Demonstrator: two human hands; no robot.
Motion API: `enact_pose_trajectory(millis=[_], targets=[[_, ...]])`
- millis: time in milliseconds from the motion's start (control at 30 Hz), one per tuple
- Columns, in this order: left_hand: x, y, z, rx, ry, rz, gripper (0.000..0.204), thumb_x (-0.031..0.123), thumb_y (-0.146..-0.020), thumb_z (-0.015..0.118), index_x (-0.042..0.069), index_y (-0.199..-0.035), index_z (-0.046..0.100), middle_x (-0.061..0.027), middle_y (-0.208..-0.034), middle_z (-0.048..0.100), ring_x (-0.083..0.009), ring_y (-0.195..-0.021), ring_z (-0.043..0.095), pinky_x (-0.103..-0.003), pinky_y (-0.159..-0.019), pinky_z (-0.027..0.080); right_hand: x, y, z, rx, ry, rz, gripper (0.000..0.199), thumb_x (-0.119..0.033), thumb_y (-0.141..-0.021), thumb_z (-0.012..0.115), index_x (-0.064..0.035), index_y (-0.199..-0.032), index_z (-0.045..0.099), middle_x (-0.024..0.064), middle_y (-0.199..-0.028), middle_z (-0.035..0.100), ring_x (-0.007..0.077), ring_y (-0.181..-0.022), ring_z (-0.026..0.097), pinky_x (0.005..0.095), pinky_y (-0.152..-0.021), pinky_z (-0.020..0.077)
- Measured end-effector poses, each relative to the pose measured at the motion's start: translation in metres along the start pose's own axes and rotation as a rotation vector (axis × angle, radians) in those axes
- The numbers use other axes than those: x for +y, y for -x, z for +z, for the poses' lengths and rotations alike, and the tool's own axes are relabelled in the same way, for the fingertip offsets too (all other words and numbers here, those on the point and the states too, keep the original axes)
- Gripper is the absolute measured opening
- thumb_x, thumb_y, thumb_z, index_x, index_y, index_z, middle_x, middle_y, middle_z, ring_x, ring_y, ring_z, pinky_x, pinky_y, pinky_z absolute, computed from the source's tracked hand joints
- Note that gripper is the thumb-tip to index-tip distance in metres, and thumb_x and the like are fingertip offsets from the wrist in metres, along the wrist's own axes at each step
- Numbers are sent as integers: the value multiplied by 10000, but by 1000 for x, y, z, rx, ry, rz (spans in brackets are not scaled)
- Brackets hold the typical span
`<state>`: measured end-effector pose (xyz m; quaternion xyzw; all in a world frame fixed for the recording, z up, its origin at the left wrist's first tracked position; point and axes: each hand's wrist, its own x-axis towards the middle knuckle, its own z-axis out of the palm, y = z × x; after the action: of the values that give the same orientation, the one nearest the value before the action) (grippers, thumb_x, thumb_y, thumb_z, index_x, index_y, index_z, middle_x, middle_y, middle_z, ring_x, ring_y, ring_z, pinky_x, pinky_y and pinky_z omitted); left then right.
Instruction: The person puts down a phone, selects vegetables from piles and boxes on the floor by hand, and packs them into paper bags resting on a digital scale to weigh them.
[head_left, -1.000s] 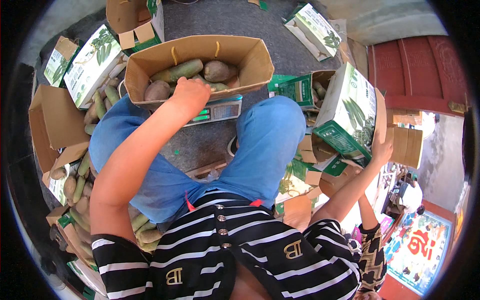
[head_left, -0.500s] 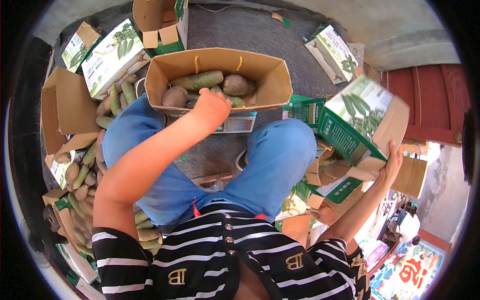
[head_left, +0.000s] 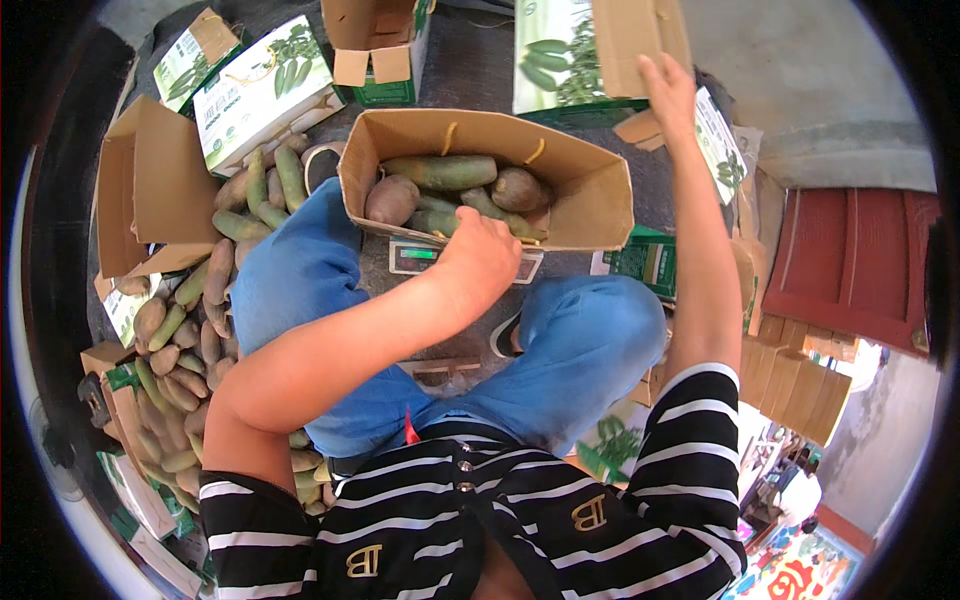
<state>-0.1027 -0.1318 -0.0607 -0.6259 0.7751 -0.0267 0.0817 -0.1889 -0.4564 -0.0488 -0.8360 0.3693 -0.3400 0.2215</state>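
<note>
Between my knees an open cardboard box [head_left: 590, 205] stands on a small scale [head_left: 412, 256] with a lit green display. Several thick green and brown roots or gourd-like vegetables [head_left: 440, 172] lie inside it. My left hand [head_left: 484, 258] is closed over the near rim of this box, its fingertips bent inward beside the vegetables. With my right arm stretched far forward, my right hand [head_left: 668, 92] grips the brown flap side of a white and green carton [head_left: 570, 60] beyond the box. The carton's top runs out of view.
A heap of the same vegetables [head_left: 185, 350] spreads along my left. Cartons, among them an open brown one [head_left: 165, 200], a white printed one [head_left: 260, 95] and an upright open one [head_left: 375, 65], line the far left. A red wooden door [head_left: 850, 260] is at the right.
My right hand has carried the white and green carton from the right side to the far side, beyond the open box. My left hand stays at the box's near rim.
</note>
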Motion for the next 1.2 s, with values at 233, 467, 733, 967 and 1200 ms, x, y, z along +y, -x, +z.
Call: enact_pose_trajectory(millis=[233, 467, 733, 967, 1200], targets=[[-4, 14, -7, 39, 91, -51, 229, 169, -753, 526, 33, -925, 589, -90, -795, 571, -225, -749, 560, -389, -690, 397, -27, -25, 118, -122, 235, -6, 322, -341, -798, 533, -49, -920, 591, 152, -978, 604, 335, -929, 565, 447, -786, 439], [-5, 16, -8, 24, 109, -37, 240, 162, -749, 529, 18, -931, 588, -104, -807, 576, -234, -760, 566, -405, -698, 407, -36, -4, 201, -568, 249, 90, 503, -108, -775, 500, -181, -1264, 407, 190, -1184, 516, 338, -1099, 500, 427, -903, 414], [-5, 13, -4, -18, 83, -36, 228, 166, -757, 523, 28, -928, 588, -110, -825, 580, -248, -771, 570, -424, -734, 413, -26, 9, 190, -958, 271, -54, 418, -171, -811, 497, -128, -1227, 495, 119, -1232, 512, 285, -1153, 465, 359, -970, 364], [-8, 10, 1, 8, 53, -73, 196, 163, -759, 522, 50, -902, 594, -95, -829, 584, -246, -773, 571, -411, -712, 409, -62, 11, 101, -1003, 88, -171, 388, -270, -849, 550, -33, -1155, 536, 103, -1123, 584, 194, -1011, 550, 302, -879, 420], [-17, 4, 1, -93, 51, -84, 158, 146, -758, 530, 73, -886, 586, -73, -829, 584, -222, -801, 583, -365, -697, 418, -97, 76, -24, -896, -44, -288, 307, -228, -886, 503, -24, -1109, 554, 102, -1031, 600, 202, -919, 564, 300, -817, 435]])
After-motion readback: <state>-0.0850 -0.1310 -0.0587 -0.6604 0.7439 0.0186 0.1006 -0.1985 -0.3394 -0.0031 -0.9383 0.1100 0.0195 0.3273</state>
